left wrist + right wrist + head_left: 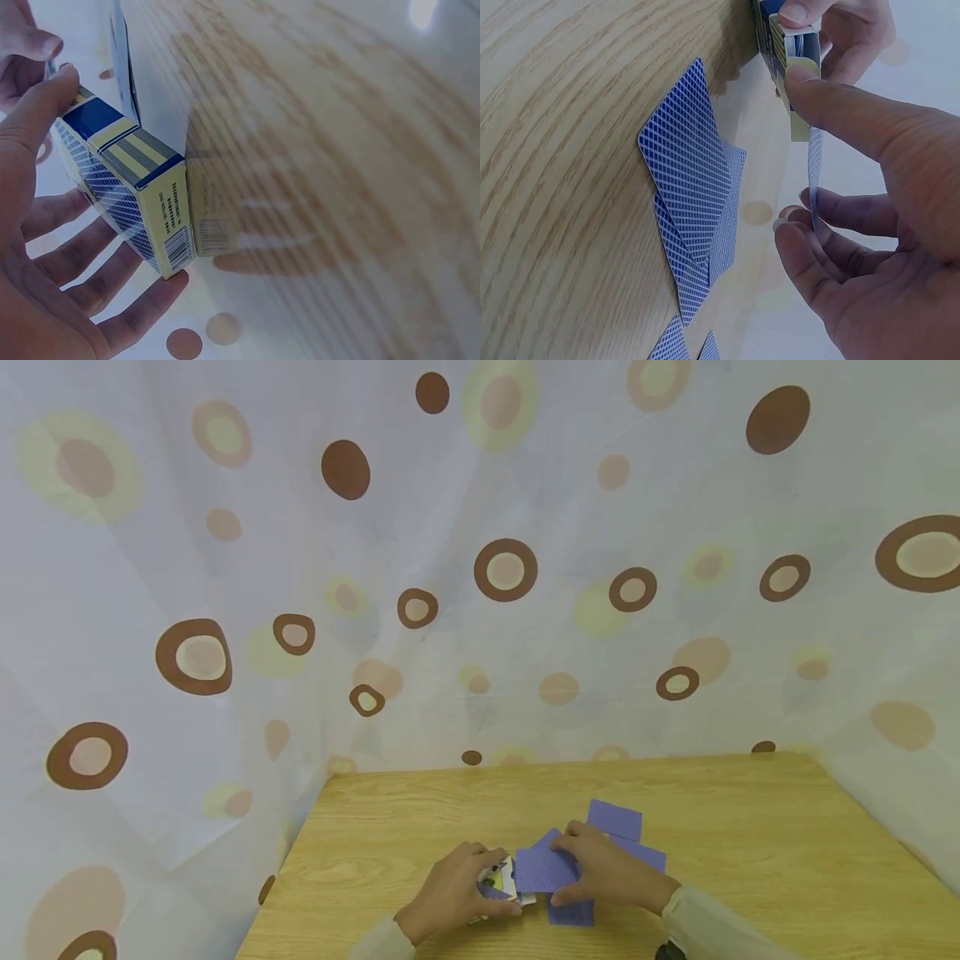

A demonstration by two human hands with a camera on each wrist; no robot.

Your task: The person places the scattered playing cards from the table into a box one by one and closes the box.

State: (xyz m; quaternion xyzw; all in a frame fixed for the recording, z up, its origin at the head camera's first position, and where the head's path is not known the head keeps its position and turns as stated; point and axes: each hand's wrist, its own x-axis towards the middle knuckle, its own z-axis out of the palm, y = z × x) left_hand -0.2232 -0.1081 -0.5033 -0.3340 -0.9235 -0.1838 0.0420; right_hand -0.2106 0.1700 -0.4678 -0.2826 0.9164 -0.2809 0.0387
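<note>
My left hand point(456, 887) grips a small cream-and-blue playing card box point(176, 217), thumb along one edge and fingers spread along the opposite side. A barcode shows on the box's end in the left wrist view. My right hand point(611, 867) holds a blue-backed playing card point(536, 872) at the box's open end. In the right wrist view this card point(815, 165) is seen nearly edge-on, with the right thumb at the opening and the other fingers at its far end. Inside the opening, card edges are partly hidden by the thumbs.
Several blue-backed cards point(682, 142) lie overlapping, face down, on the wooden table point(390, 814). One loose card point(615, 819) is beyond the right hand, another point(572, 913) nearer the body. A white curtain point(450, 510) with brown and beige spots surrounds the table's back and sides.
</note>
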